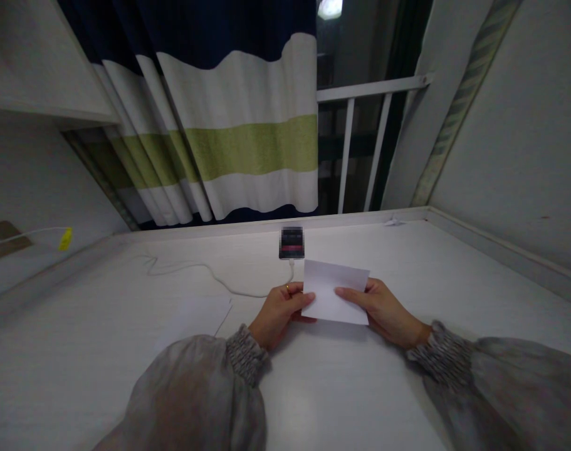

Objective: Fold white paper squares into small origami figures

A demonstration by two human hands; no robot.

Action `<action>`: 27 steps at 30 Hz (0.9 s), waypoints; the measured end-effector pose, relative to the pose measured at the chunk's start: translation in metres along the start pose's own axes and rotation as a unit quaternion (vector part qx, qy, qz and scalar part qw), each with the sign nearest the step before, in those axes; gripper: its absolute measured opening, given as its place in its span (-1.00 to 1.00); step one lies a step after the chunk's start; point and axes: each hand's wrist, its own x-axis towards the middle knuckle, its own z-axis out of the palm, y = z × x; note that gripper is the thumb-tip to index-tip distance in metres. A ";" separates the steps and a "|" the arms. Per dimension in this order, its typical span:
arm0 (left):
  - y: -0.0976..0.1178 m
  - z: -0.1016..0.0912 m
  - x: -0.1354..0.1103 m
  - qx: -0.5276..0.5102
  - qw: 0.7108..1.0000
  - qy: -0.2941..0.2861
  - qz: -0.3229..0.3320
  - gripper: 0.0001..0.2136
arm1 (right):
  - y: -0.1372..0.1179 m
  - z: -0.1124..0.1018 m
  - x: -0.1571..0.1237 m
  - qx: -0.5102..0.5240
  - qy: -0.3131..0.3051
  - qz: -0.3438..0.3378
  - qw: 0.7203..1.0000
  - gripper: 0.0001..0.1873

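Between my two hands is a white sheet of paper (330, 291), roughly rectangular, held up a little above the white surface. My left hand (281, 307), with a ring on one finger, pinches its left edge, thumb on the near face and fingers behind. On the right side, my right hand (383, 310) grips the same paper, its thumb lying across the front. The fingers behind the paper are mostly hidden. More white paper (198, 316) lies flat on the surface, left of my left hand and partly covered by my sleeve.
A phone-like dark device (291, 243), its screen blurred, stands at the back with a white cable (210, 268) running left from it. Behind hang striped curtains (252, 147) beside a window with white bars (346, 153). A yellow tag (66, 239) hangs at left. Walls flank the white surface (313, 401).
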 end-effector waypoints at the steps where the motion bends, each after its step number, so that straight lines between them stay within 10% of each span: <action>1: 0.000 0.000 0.000 0.004 1.000 0.009 -0.001 -0.69 | 0.001 -0.001 0.000 -0.003 -0.008 -0.002 1.000 -0.66; 15: 0.005 0.000 0.000 -0.080 0.996 0.050 0.000 -0.63 | -0.008 -0.001 -0.003 -0.240 -0.019 -0.113 0.964 -0.70; 27: 0.002 -0.002 0.002 -0.022 0.992 0.119 0.042 -0.65 | -0.016 -0.007 -0.005 -0.359 -0.148 -0.185 0.903 -0.46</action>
